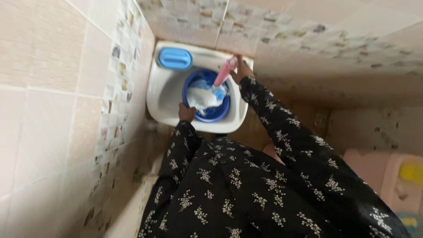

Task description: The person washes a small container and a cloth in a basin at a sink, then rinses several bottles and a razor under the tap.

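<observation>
Pink brush handle (223, 73) slanted from the right hand (242, 69), clamped on its upper end, down-left into a round blue plastic basin (219, 112) in a white sink (161, 90). Left hand (186, 113) gripped the basin's rim beside white foamy cloth (202, 97).

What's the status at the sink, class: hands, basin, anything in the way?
Left hand on blue basin rim. Right hand grips pink handle over basin. Blue brush on sink ledge, clear.

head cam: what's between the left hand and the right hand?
The blue basin in the white sink, with white foamy cloth inside. The left hand grips its near rim; the right hand holds a pink handle angled into it.
</observation>
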